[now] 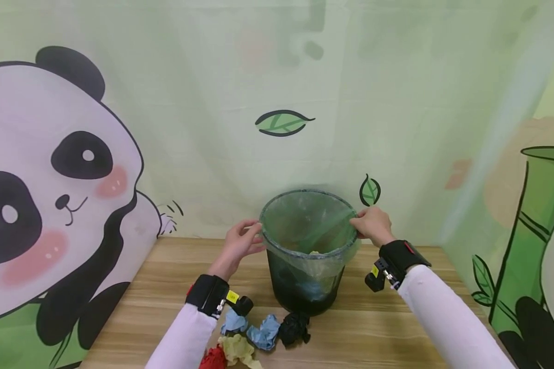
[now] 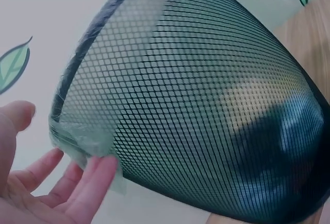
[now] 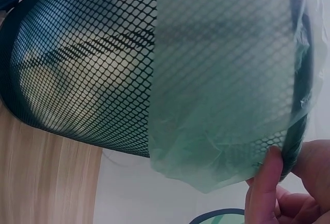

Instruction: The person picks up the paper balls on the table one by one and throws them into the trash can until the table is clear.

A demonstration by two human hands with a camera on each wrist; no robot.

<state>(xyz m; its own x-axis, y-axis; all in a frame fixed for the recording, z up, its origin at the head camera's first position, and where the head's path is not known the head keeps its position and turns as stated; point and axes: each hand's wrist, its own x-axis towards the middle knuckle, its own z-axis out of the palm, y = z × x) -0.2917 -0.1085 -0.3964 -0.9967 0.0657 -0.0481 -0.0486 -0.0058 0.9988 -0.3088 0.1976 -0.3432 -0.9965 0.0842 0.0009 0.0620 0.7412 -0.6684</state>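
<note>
A black mesh trash bin (image 1: 291, 292) stands upright on the table, lined with a thin green garbage bag (image 1: 320, 264) folded outward over its rim. At the left of the rim is my left hand (image 1: 240, 241); in the left wrist view its fingers (image 2: 100, 183) touch the bag's folded edge, and the thumb is held apart. On the opposite side my right hand (image 1: 374, 224) pinches the bag at the rim, thumb and fingers on either side of it. The right wrist view shows the bag (image 3: 221, 105) hanging over the mesh, with pale and blue shapes visible through the bin wall.
In front of the bin lie crumpled papers: blue ones (image 1: 264, 333), a black one (image 1: 294, 328), a yellow one (image 1: 237, 349) and a red one (image 1: 214, 359). The wooden table (image 1: 378, 328) meets a printed panda backdrop (image 1: 203, 154) close behind the bin.
</note>
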